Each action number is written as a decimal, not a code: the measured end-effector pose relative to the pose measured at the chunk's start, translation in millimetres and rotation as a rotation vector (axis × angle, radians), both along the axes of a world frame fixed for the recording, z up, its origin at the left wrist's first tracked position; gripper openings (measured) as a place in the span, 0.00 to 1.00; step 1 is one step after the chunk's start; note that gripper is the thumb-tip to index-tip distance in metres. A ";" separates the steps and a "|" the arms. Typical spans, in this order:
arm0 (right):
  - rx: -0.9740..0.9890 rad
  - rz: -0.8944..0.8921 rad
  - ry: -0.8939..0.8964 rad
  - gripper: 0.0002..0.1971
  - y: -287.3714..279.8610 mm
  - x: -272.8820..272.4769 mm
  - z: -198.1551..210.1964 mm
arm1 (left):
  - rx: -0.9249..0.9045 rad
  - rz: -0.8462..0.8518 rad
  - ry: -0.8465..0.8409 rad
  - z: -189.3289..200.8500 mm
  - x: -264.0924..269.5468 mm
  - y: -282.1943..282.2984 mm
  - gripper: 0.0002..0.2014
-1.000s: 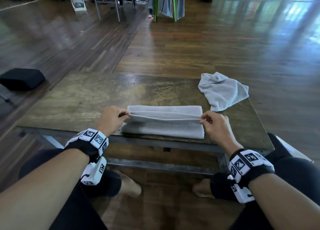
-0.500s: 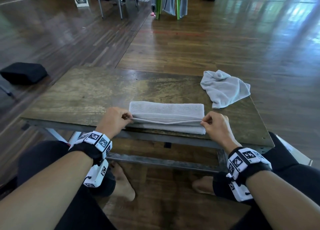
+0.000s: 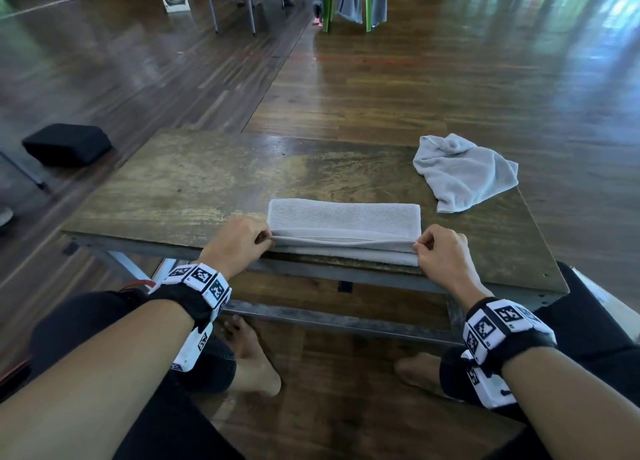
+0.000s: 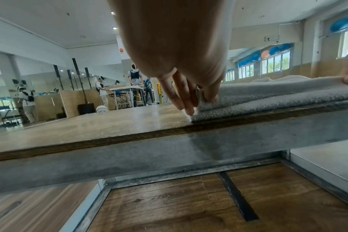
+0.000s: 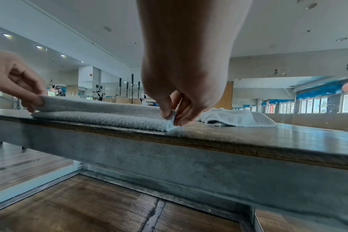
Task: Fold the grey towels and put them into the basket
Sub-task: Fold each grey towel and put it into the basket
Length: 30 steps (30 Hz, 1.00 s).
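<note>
Both hands (image 3: 341, 243) pinch the folded grey towel's (image 3: 343, 217) upper layer

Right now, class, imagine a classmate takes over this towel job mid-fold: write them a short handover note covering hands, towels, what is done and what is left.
Left hand: pinches the left end of the half-folded grey towel.
Right hand: pinches the towel's right end.
The towel lies along the near edge of the wooden table, top layer not yet lined up with the bottom layer.
Crumpled grey towel: far right of the table, untouched.
Left: finish this fold, fold the second towel, put both in the basket, which is not in view.
</note>
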State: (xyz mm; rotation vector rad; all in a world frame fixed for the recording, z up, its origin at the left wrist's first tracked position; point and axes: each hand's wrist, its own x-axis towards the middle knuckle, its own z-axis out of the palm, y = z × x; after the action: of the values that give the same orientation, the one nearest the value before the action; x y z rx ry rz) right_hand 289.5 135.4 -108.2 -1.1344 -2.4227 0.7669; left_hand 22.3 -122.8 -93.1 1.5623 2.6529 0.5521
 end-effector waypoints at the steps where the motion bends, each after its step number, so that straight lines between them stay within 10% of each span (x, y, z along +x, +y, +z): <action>1: -0.007 -0.004 -0.001 0.08 -0.7 -0.9 0.4 | 0.003 0.006 0.005 -0.6 0.0 -0.3 0.04; 30: 0.178 0.187 0.193 0.08 8.7 -0.9 -3.0 | 0.186 -0.011 -0.060 0.4 -5.8 -1.4 0.07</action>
State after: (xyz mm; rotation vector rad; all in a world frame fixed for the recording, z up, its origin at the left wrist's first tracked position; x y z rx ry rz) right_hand 288.6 144.0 -111.3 -0.7402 -2.3992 0.6657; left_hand 16.5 -124.2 -92.7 1.5749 2.6134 0.8535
